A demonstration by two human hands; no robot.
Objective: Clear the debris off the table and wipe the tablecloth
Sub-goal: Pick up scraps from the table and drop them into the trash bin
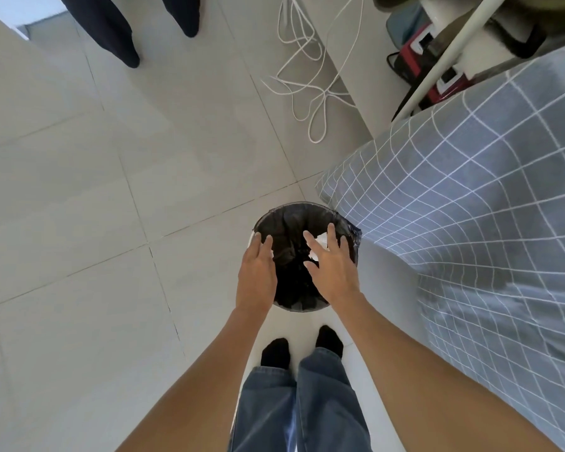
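Hovering over the round bin lined with a black plastic bag (307,288), the left hand (256,272) and right hand (331,272) are both spread wide and empty; crumpled white paper debris (320,243) lies inside. Next, turn to the grey checked tablecloth (470,197) on the table, wiping it in overlapping strokes

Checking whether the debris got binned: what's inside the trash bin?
The trash bin has a black liner, and white crumpled paper shows between the fingers of the right hand. Both hands and the dark liner hide the bottom.
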